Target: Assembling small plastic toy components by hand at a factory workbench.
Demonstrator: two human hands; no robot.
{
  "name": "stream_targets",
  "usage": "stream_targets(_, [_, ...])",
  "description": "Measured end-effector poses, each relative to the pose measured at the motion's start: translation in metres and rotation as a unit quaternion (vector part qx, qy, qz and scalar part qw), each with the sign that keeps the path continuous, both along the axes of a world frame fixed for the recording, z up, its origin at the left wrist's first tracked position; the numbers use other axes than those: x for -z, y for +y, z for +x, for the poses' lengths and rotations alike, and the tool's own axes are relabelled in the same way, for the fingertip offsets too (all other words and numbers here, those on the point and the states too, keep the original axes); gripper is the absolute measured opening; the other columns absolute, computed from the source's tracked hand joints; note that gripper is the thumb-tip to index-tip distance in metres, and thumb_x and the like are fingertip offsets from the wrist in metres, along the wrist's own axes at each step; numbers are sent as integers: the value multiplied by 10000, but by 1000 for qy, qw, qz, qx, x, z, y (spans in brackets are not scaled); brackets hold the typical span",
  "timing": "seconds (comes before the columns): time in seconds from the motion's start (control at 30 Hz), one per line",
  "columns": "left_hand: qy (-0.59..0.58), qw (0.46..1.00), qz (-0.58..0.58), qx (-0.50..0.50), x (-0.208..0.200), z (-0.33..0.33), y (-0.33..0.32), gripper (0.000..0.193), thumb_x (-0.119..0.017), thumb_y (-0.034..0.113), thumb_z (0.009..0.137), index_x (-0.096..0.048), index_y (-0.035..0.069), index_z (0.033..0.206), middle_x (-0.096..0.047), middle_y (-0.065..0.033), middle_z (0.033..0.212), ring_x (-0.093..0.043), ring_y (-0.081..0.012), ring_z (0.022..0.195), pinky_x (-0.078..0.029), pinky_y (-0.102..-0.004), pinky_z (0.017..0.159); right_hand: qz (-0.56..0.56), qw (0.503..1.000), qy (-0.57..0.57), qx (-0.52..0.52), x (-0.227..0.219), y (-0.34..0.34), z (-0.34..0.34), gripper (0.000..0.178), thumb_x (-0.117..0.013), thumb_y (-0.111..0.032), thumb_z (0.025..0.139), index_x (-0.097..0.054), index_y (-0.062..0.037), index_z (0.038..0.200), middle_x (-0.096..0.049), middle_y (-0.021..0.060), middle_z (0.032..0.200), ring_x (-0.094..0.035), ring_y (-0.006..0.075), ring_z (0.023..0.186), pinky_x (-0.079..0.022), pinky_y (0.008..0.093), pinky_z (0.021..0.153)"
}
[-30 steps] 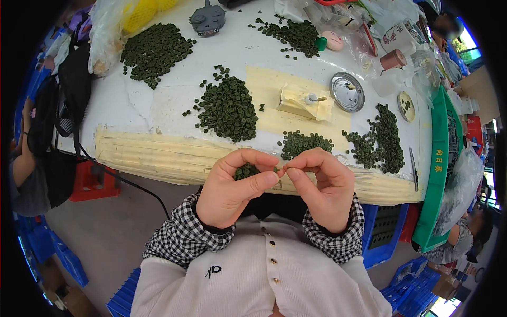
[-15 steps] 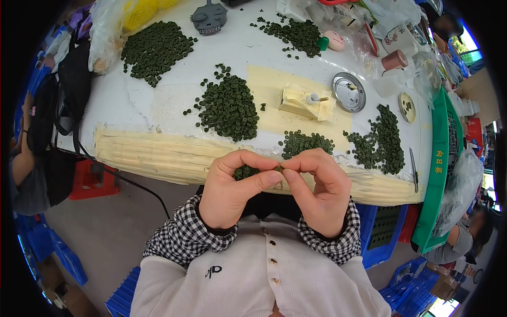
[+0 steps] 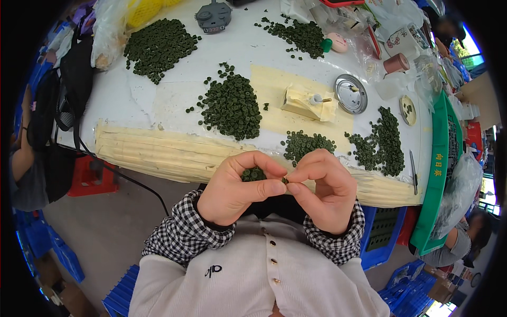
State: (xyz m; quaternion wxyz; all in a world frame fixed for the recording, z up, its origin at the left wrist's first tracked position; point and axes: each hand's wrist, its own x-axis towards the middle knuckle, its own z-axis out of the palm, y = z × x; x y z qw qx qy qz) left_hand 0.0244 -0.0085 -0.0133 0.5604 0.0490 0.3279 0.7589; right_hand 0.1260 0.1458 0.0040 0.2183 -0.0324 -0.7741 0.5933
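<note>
My left hand (image 3: 235, 182) and my right hand (image 3: 328, 193) meet over the table's near edge. Their thumbs and forefingers pinch together round a tiny dark green piece (image 3: 285, 180), mostly hidden by the fingertips. Through the gap between my left thumb and forefinger shows a cluster of small green wheels (image 3: 253, 174). Just beyond my right hand lies a small heap of round green wheels (image 3: 309, 143). A larger heap of green wheels (image 3: 231, 108) sits further off to the left. Behind the small heap, a tape-covered block (image 3: 310, 103) carries a short grey peg.
More green parts are heaped at far left (image 3: 158, 47), far middle (image 3: 301, 36) and right (image 3: 388, 140). A grey model turret (image 3: 213, 17), a round metal lid (image 3: 351, 94), a thin tool (image 3: 413, 171) and a green crate (image 3: 435, 174) surround them. Another person's arm (image 3: 448, 245) is at right.
Both hands have shifted slightly right and nearer me. My left fingers have opened a wider gap, showing more of the cluster behind. The fingertips still meet on the tiny piece.
</note>
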Motion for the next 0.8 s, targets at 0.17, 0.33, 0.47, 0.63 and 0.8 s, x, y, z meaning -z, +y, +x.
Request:
stream_targets(0.17, [156,986,-58,3,-1,-1,-3,121,-675,57,816,-663,-11,914,-675,-66,875,-598,-89,786,-473,-220,740,58,998,4,8,-2,2,0,179,-721,43,671,-652,-18,824,-600,84,804,-581,190,732,-460,272,630])
stream_targets(0.33, [222,971,-92,5,-6,-3,-4,119,-646,63,835,-671,-31,902,-683,-72,874,-599,-87,812,-472,-230,767,153,987,26,30,-5,1,-1,225,-755,28,623,-644,-25,810,-597,69,778,-570,204,710,-448,288,596])
stream_targets(0.47, [265,958,-107,8,-9,-4,-4,120,-635,66,839,-668,-34,898,-681,-70,868,-594,-81,806,-472,-228,754,188,981,40,37,-7,0,-2,227,-763,17,610,-636,-31,792,-600,60,767,-568,206,704,-443,296,583])
stream_targets(0.63, [276,956,-98,-17,-2,0,-3,126,-637,73,837,-664,-35,896,-676,-61,848,-586,-77,788,-474,-229,734,172,984,46,24,-5,-1,-4,207,-731,44,639,-628,-22,805,-600,73,766,-569,210,702,-454,294,599])
stream_targets(0.8, [320,943,-85,-27,-3,0,-2,116,-636,68,835,-659,-31,892,-672,-51,835,-578,-67,778,-471,-222,714,12,1000,-11,-8,-1,-1,0,141,-641,81,709,-602,5,821,-591,85,796,-572,184,753,-461,266,679])
